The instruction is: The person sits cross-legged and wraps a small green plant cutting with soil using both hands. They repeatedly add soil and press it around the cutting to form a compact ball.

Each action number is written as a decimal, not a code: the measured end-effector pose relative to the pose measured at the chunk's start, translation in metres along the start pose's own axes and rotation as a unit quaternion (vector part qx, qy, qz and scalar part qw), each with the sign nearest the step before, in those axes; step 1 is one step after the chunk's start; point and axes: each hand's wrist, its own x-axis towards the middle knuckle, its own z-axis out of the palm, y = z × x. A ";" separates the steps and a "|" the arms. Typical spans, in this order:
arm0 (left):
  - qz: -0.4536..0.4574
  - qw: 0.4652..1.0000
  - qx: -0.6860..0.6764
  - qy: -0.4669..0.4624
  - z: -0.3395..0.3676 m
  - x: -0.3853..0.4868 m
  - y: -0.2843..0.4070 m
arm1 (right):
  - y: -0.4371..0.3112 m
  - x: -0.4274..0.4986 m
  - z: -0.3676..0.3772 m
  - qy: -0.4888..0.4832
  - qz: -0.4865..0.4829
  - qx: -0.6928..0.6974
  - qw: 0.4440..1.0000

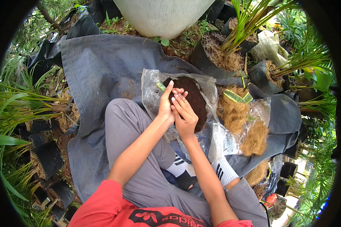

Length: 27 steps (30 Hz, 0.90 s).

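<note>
Dark potting soil (191,102) lies on a clear plastic sheet (151,95) in front of my crossed legs. My left hand (167,105) and my right hand (185,113) are cupped together over the soil's left part. A green leaf cutting with yellow edges (160,86) sticks out at the upper left of my left hand; its lower end is hidden. What lies between my palms cannot be made out. To the right, variegated leaf pieces (237,97) rest on brown coconut fibre (233,113). Another clump of fibre (254,138) lies nearer to me on clear plastic.
A dark cloth (88,65) is spread under me. A large pale pot (166,17) stands beyond its far edge. Black grow bags with palms (213,56) border the right, and more grow bags (47,159) line the left.
</note>
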 end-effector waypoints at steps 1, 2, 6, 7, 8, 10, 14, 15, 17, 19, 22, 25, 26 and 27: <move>-0.005 1.000 0.007 0.015 -0.005 0.000 -0.002 | 0.002 -0.005 0.003 0.011 -0.013 0.011 1.000; 0.003 0.999 -0.005 0.032 -0.008 0.001 -0.004 | 0.005 -0.008 0.004 -0.006 -0.003 0.009 1.000; -0.002 0.999 0.012 0.040 -0.018 0.005 -0.003 | 0.009 -0.014 0.007 -0.004 0.011 0.026 1.000; -0.005 0.999 0.011 0.041 -0.017 0.005 -0.003 | 0.008 -0.013 0.006 -0.018 0.020 0.022 0.999; -0.021 0.998 0.014 0.054 -0.016 0.005 -0.003 | 0.008 -0.011 0.004 -0.022 0.021 0.024 0.999; -0.010 0.999 -0.012 0.041 -0.013 0.005 -0.002 | 0.008 -0.005 -0.003 -0.037 0.012 0.022 0.999; -0.017 0.998 -0.036 0.041 -0.010 0.005 -0.003 | 0.016 0.000 -0.012 -0.047 -0.022 0.021 0.998; -0.014 0.999 -0.038 0.026 -0.010 0.006 -0.005 | 0.018 -0.002 -0.011 -0.044 -0.025 0.016 0.999; -0.035 0.999 0.003 0.035 -0.014 0.005 -0.004 | 0.020 -0.009 -0.007 -0.036 -0.023 0.025 0.999; -0.054 0.996 0.024 0.063 -0.016 0.004 -0.004 | 0.020 -0.016 -0.003 -0.023 -0.011 0.037 0.999; -0.034 0.997 0.020 0.060 -0.010 0.001 -0.005 | 0.016 -0.013 -0.001 -0.017 0.023 0.032 0.999; 0.015 1.000 0.003 -0.019 -0.001 -0.006 -0.007 | 0.008 0.000 -0.010 0.005 0.075 0.087 0.993; 0.042 0.999 0.001 -0.032 0.003 -0.005 -0.004 | 0.008 0.007 -0.014 -0.016 0.095 0.117 0.988; 0.086 0.993 -0.008 -0.082 0.005 -0.006 -0.001 | 0.006 0.011 -0.018 -0.038 0.114 0.148 0.982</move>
